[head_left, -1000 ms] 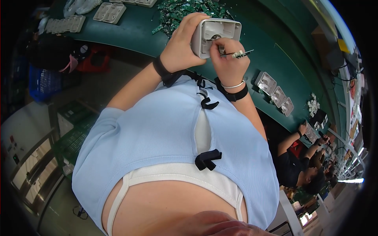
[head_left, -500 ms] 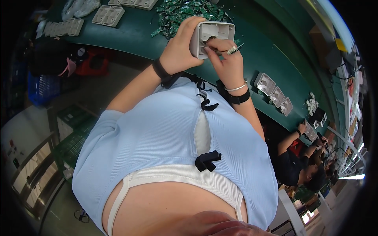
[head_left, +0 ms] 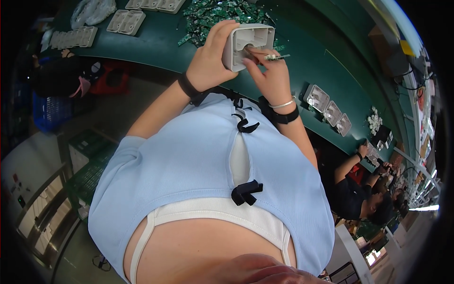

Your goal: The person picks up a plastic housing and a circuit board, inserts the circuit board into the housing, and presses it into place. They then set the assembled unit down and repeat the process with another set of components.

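My left hand (head_left: 208, 64) is wrapped round the left side of a light grey plastic box (head_left: 229, 56), its open face tilted toward me and its inside divided by moulded walls. The fingertips of my right hand (head_left: 275, 79) reach into the box and are closed near a dark round spot inside. A small green circuit board (head_left: 276, 57) with pale parts lies across the right hand's fingers and sticks out to the right. What exactly the fingertips pinch inside the box is hidden. Just beyond the box is a heap of green circuit boards (head_left: 208, 21).
On the green table (head_left: 156, 49) stand more grey boxes (head_left: 126, 22) at the far left and a row of open boxes (head_left: 332, 113) at right. White small parts (head_left: 374, 121) lie farther right, near a co-worker (head_left: 352, 194). A blue crate (head_left: 47, 113) stands at left.
Both hands and the box have shifted slightly left. The circuit board at my right hand has swung from slanting upward to nearly level, and the right fingers have turned a little.
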Motion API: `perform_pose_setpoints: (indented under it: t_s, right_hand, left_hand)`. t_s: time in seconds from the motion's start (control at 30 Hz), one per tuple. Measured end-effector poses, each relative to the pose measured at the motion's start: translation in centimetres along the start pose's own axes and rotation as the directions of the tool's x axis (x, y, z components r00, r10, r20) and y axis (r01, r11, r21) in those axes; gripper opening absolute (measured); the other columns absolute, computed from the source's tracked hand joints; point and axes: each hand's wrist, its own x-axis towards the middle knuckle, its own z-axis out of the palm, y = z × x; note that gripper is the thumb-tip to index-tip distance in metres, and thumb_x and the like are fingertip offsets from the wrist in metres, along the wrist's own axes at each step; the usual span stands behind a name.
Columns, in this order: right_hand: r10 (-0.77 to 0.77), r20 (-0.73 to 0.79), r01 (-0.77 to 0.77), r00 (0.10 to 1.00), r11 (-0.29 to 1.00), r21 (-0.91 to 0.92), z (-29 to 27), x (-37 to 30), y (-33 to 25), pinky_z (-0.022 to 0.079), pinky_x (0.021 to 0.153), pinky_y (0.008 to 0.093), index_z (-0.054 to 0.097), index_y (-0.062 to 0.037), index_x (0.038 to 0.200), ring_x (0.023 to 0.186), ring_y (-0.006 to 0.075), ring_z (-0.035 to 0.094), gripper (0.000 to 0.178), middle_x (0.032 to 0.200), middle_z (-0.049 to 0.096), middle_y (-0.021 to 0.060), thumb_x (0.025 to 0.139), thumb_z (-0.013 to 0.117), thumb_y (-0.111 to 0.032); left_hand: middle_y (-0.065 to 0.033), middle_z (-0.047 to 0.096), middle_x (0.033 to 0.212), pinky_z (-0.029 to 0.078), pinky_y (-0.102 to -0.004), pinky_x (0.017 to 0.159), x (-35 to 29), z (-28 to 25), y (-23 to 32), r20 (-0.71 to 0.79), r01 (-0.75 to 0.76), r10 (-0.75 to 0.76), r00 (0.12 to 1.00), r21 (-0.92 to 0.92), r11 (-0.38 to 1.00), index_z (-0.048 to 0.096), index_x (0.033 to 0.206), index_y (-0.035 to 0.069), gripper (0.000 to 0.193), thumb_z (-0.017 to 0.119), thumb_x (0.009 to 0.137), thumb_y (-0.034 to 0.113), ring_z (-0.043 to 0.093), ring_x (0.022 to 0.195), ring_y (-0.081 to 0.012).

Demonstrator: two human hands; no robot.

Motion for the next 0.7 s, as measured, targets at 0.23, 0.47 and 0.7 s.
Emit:
perform_pose_setpoints:
  t_s: [0.23,0.47,0.7]
  right_hand:
    - [0.281,-0.072,-0.254,0.957,0.932,0.26,-2.2,-2.3,0.3,0.052,0.066,0.0254,0.074,-0.0016,0.102,0.073,0.0139,0.065,0.02,0.086,0.07,0.0061,0.084,0.083,-0.005]
    - [0.268,-0.168,-0.222,0.948,0.942,0.253,-2.0,-1.3,1.5,0.053,0.068,0.0233,0.074,-0.0017,0.104,0.079,0.0124,0.066,0.022,0.095,0.069,0.0043,0.084,0.083,0.0]
    - [0.077,-0.173,-0.063,0.982,0.994,0.084,-2.2,-0.9,1.9,0.058,0.078,0.0303,0.073,-0.0024,0.105,0.093,0.0201,0.07,0.024,0.11,0.068,0.0095,0.082,0.081,0.002]
  left_hand:
    - [-0.01,0.042,0.158,0.058,-0.0359,0.091,0.0,-0.9,0.1,-0.092,-0.038,0.039,0.995,0.011,0.999,0.038,0.154,0.015,0.1,0.084,0.066,0.004,0.059,0.13,-0.0296]
    - [-0.0104,0.045,0.153,0.058,-0.0358,0.093,0.0,-1.3,0.6,-0.132,-0.044,0.038,0.991,-0.036,0.998,0.038,0.153,0.015,0.1,0.085,0.065,0.004,0.06,0.127,-0.0279]
    - [-0.0129,0.049,0.143,0.057,-0.0365,0.096,-0.2,-1.7,0.2,-0.095,0.073,-0.097,0.991,-0.23,0.97,0.039,0.152,0.014,0.1,0.086,0.063,0.007,0.062,0.122,-0.0302]
